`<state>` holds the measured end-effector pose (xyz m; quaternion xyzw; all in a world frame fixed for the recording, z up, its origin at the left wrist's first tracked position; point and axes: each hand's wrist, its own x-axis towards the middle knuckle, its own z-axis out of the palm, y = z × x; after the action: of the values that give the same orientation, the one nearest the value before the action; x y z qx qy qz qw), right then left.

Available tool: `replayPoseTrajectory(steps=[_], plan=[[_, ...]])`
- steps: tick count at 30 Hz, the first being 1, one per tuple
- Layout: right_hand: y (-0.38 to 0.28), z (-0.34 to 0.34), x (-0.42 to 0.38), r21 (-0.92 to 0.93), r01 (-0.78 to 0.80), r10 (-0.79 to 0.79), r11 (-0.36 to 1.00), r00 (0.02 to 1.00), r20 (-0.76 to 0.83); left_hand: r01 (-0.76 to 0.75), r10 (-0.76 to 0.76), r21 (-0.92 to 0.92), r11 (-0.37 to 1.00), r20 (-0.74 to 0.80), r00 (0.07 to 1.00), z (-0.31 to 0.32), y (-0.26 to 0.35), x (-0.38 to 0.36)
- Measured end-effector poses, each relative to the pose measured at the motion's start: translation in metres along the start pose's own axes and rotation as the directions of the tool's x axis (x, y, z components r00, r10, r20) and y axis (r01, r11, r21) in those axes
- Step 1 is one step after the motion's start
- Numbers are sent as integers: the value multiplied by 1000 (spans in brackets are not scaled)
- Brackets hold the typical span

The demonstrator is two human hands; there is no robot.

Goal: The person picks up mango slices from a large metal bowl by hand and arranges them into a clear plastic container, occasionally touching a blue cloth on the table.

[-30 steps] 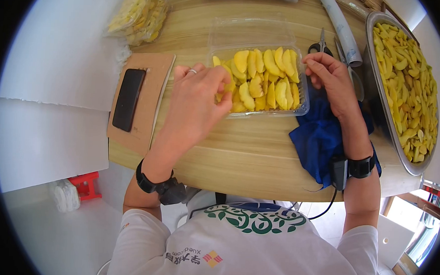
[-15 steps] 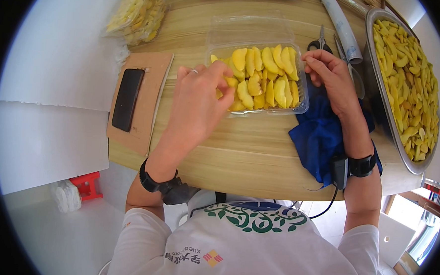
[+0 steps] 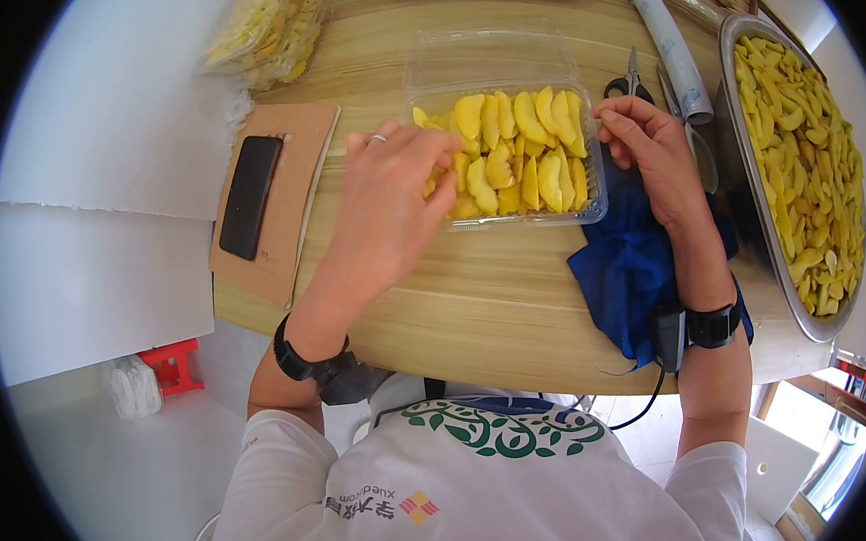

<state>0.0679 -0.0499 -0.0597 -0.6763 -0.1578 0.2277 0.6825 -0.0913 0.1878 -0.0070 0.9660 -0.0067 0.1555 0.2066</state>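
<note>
A clear plastic clamshell box (image 3: 593, 212) sits on the wooden table, its lid folded back, filled with yellow fruit slices (image 3: 532, 148). My left hand (image 3: 390, 202) reaches into the box's left end, fingertips pinching among the slices there; what they grip is hidden. My right hand (image 3: 654, 155) rests at the box's right rim, fingers curled against the edge and the nearest slices.
A large metal tray (image 3: 750, 204) heaped with more yellow slices lies at the right. A blue cloth (image 3: 624, 276) is under my right wrist. Scissors (image 3: 631, 83) and a rolled tube (image 3: 671, 56) lie behind the box. A phone (image 3: 251, 194) rests on cardboard at left; a bag of slices (image 3: 269, 27) is far left.
My left hand has slid slightly left and its fingers have dipped deeper among the slices. The right hand has stayed at the rim.
</note>
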Motion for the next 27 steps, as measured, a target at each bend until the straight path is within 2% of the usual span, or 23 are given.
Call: replayPoseTrajectory(steps=[5, 7, 11, 14, 20, 23, 27], plan=[[0, 1, 0, -3, 4, -4, 1000, 1000, -3, -3, 3, 0, 1000, -3, 1000, -2, 0, 0], [-1, 1, -1, 5, 4, -4, 1000, 1000, 1, 45, -45, -26, 999, 1, 999, -3, 0, 0], [-1, 1, 0, 11, 1, -1, 1000, 1000, 1, 17, -17, -39, 999, 8, 1000, 1, -2, 1], [-1, 1, 0, 2, 3, -3, 1000, 1000, -6, 22, -22, -28, 999, -22, 1000, -7, -2, 1], [-1, 2, 0, -4, -1, 1, 1000, 1000, -15, 132, -126, 35, 991, -134, 983, -34, -11, 4], [0, 1, 0, 8, 2, -2, 1000, 1000, -10, 128, -123, 27, 991, -132, 983, -36, -15, 10], [0, 0, -1, 0, -1, 1, 1000, 1000, -7, 35, -32, 98, 995, -31, 999, -31, -15, 16]])
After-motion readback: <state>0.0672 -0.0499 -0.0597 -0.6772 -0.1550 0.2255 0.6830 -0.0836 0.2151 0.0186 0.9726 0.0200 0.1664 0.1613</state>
